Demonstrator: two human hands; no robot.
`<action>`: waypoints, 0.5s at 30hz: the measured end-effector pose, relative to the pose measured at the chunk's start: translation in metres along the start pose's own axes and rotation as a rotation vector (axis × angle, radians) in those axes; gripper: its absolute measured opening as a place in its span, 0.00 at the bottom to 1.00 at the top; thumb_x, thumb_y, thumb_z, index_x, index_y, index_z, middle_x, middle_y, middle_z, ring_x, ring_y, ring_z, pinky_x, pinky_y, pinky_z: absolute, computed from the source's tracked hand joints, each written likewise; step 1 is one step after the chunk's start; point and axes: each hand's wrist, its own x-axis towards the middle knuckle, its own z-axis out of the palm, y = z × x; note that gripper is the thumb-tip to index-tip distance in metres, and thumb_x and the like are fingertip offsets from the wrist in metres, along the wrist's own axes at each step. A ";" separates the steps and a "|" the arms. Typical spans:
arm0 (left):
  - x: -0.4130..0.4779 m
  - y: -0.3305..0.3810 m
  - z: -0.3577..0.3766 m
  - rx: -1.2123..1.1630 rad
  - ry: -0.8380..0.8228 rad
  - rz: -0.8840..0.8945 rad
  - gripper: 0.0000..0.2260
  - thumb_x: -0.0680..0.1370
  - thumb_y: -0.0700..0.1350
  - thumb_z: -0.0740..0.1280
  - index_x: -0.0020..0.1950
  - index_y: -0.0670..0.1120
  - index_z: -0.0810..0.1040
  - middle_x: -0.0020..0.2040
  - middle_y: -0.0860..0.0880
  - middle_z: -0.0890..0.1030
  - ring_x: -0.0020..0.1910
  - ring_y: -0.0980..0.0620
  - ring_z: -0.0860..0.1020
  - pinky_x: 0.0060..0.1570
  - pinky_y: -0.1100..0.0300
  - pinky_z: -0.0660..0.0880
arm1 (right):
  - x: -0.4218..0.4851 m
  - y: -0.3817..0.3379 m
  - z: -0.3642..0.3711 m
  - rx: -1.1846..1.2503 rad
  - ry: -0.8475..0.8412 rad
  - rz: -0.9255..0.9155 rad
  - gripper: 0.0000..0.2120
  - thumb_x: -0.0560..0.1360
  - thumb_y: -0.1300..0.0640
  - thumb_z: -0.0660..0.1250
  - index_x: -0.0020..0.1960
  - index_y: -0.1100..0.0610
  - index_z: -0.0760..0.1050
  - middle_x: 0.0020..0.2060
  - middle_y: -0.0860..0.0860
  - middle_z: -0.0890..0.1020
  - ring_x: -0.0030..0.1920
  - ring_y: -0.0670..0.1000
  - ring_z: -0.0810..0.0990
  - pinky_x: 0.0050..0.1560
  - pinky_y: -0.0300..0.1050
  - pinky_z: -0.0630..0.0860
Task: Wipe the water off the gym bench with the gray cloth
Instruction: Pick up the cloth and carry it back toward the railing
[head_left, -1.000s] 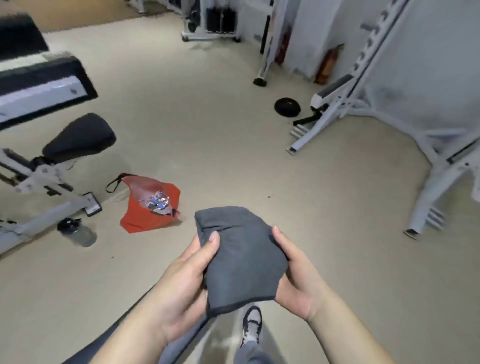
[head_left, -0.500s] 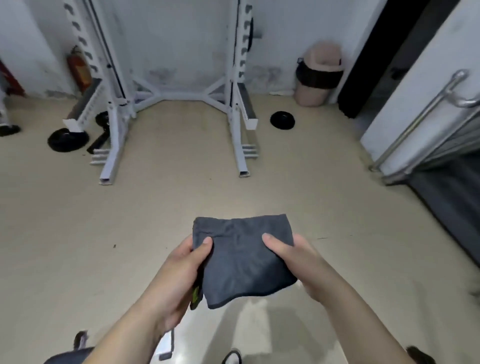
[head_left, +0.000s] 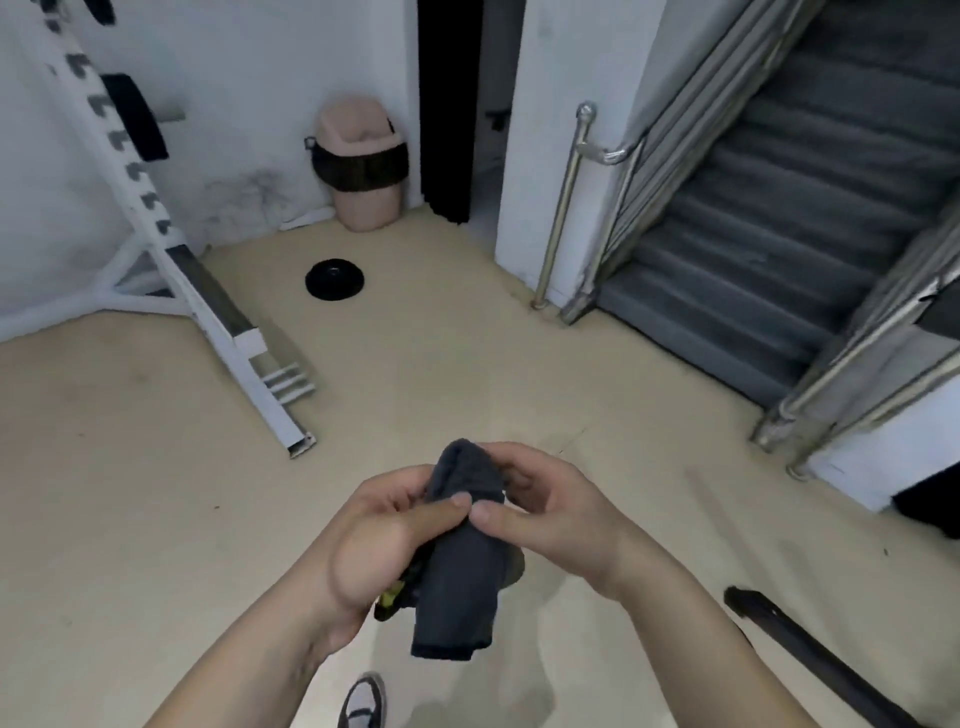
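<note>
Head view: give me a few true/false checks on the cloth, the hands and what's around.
1. Both the left hand and the right hand hold the gray cloth. True.
2. The gray cloth lies spread flat on the ground. False: it is bunched up in the hands, above the floor.
3. The gym bench is in view. False: no bench shows; a white rack and a staircase do.
4. A black weight plate lies on the floor near the pink bin. True.

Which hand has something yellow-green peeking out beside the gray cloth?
The left hand: a yellow-green bit shows under its palm, against the gray cloth. The right hand pinches the cloth's upper part, and nothing yellow-green shows by it.
</note>
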 end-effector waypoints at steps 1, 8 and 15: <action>0.026 0.012 -0.007 0.034 -0.060 0.001 0.09 0.81 0.44 0.67 0.55 0.42 0.85 0.51 0.34 0.86 0.45 0.39 0.85 0.43 0.54 0.74 | 0.014 -0.004 -0.011 0.037 0.046 0.006 0.17 0.75 0.57 0.76 0.62 0.48 0.81 0.58 0.47 0.86 0.62 0.48 0.83 0.67 0.52 0.74; 0.193 0.090 0.016 0.311 -0.457 -0.069 0.11 0.80 0.51 0.70 0.54 0.43 0.84 0.51 0.38 0.86 0.43 0.49 0.83 0.37 0.60 0.74 | 0.068 -0.024 -0.108 0.098 0.330 0.170 0.11 0.72 0.50 0.78 0.46 0.52 0.79 0.41 0.48 0.84 0.43 0.48 0.83 0.44 0.46 0.75; 0.332 0.107 0.126 0.211 -0.761 -0.144 0.19 0.78 0.55 0.70 0.66 0.48 0.80 0.64 0.45 0.83 0.66 0.44 0.80 0.69 0.43 0.74 | 0.048 -0.007 -0.223 0.603 0.797 0.102 0.18 0.80 0.47 0.69 0.63 0.59 0.79 0.60 0.62 0.84 0.63 0.64 0.82 0.70 0.68 0.72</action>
